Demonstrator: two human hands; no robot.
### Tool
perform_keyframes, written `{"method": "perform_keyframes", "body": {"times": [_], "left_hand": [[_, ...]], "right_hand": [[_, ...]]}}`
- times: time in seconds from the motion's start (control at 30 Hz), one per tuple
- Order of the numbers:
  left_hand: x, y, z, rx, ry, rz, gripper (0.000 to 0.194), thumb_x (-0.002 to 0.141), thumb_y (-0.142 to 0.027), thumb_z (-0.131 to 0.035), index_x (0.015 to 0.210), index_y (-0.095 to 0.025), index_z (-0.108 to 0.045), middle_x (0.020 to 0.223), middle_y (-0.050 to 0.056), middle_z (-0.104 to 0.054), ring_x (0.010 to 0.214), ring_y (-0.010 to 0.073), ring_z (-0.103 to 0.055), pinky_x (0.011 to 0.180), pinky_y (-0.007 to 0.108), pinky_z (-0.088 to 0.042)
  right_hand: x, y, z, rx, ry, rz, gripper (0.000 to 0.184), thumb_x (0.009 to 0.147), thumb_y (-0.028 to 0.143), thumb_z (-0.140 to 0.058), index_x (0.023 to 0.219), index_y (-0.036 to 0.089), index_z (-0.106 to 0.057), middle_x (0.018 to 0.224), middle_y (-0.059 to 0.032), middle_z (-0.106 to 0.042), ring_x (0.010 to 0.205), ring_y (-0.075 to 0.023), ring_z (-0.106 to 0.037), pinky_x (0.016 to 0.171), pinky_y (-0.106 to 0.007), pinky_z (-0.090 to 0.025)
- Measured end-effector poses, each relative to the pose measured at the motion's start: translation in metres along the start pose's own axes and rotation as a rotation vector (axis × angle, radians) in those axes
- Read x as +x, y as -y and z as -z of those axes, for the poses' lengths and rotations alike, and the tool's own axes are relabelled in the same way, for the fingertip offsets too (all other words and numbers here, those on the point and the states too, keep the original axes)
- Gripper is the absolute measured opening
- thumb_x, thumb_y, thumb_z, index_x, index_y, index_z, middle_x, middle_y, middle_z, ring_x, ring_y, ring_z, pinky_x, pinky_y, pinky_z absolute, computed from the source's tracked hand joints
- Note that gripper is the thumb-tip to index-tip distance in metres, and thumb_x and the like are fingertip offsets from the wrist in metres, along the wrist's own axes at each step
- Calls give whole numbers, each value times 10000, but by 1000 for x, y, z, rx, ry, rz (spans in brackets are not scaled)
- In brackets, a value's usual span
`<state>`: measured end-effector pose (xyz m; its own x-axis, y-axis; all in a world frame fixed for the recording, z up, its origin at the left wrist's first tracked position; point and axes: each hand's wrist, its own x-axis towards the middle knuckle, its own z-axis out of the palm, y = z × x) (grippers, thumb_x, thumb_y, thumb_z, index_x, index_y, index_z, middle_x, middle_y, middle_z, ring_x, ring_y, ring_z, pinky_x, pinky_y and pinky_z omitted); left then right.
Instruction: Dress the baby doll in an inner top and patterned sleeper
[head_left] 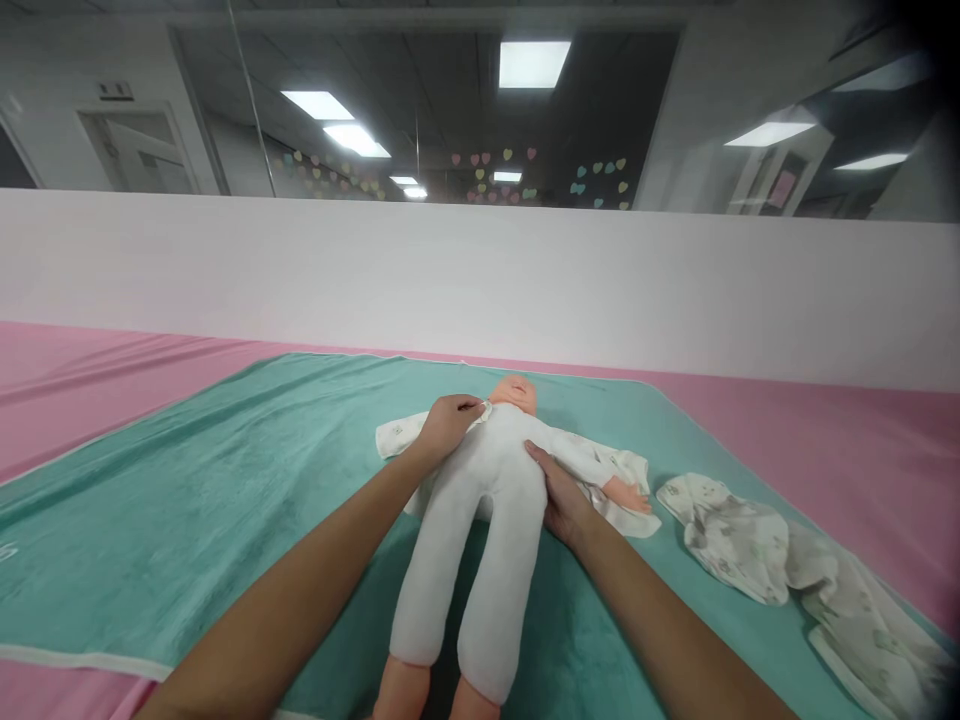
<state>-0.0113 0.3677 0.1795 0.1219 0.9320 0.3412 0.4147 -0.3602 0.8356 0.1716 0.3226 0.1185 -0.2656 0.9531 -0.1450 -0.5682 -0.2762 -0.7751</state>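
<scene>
A baby training doll [495, 480] lies on its back, with a soft white cloth body and peach vinyl head, hand and feet. Its arms lie in the sleeves of a white printed baby garment [397, 435], which is spread beneath it. My left hand [448, 425] is at the doll's neck, with the fingertips pinching the garment's edge there. My right hand [559, 495] rests flat on the doll's side at the waist, fingers apart, holding nothing. The doll's hand [626, 495] sticks out of the far sleeve.
A teal towel [187, 500] lies under the doll on a pink sheet [825, 440]. Folded printed cloths [724, 535] lie to the right of the doll. Beyond the sheet stands a white wall [480, 280], topped by a window with heart stickers [495, 175].
</scene>
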Motion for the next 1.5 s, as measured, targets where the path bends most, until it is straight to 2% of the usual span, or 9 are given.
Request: {"method": "perform_keyframes", "body": {"times": [0.4,0.53,0.67,0.83,0.97,1.13,1.27,1.37,1.5], "left_hand": [[3,-14,10,102,11,18,257,743,-369,-483,656,-166,-612,664,-5,-590,614,127,-476,540,232,-326],[0,-23,8,267,59,-25,241,764,-318,-441,682,-186,-625,750,20,-636,686,162,-532,576,251,-351],[-9,-36,6,551,113,-30,269,785,-366,-433,872,-212,-635,921,63,-637,776,205,-554,628,281,-373],[-22,-53,6,846,242,2,324,836,-397,-363,881,-178,-598,878,109,-609,718,215,-557,626,307,-379],[-19,-53,18,781,302,26,332,801,-460,-407,850,-188,-591,829,100,-621,710,233,-552,635,329,-378],[-12,-46,41,619,443,84,357,674,-503,-547,883,-219,-605,886,74,-632,714,220,-551,588,278,-363],[-12,-44,54,488,546,129,333,579,-441,-631,825,-217,-628,791,44,-637,599,171,-527,527,248,-335],[-14,-47,57,536,620,117,215,527,-375,-658,653,-206,-611,631,16,-603,493,135,-460,496,254,-309],[-16,-52,55,626,692,90,121,490,-264,-642,561,-205,-563,532,0,-540,428,117,-388,468,271,-269]], "right_hand": [[0,-3,0,-82,-7,6,393,693,311,-691,1044,186,-569,1050,-69,-652,879,-201,-635,742,-314,-551],[-1,-2,-3,-84,26,-11,417,707,328,-674,1078,167,-574,1064,-90,-646,903,-213,-628,767,-326,-542],[1,-3,-4,-63,-36,-38,476,707,372,-667,1128,176,-562,1023,-93,-659,868,-213,-638,759,-338,-542],[3,-5,-2,-54,-26,-38,475,721,398,-649,1132,177,-560,938,-82,-681,818,-200,-649,746,-330,-539],[2,-5,-1,-59,-14,-34,461,738,397,-632,1139,185,-552,935,-77,-684,802,-194,-653,732,-322,-539],[1,-5,-5,-62,11,-17,429,756,401,-614,1125,190,-560,940,-67,-684,820,-189,-651,748,-312,-537],[0,-4,-5,-73,-4,-29,437,757,404,-611,1128,181,-558,964,-77,-678,817,-198,-653,744,-324,-541],[0,-4,-5,-78,-16,-25,453,747,405,-623,1141,193,-551,1010,-76,-665,836,-201,-649,747,-332,-543],[-2,-3,-7,-81,-15,-10,464,734,405,-637,1136,187,-557,1029,-83,-659,885,-206,-638,755,-324,-541]]}}
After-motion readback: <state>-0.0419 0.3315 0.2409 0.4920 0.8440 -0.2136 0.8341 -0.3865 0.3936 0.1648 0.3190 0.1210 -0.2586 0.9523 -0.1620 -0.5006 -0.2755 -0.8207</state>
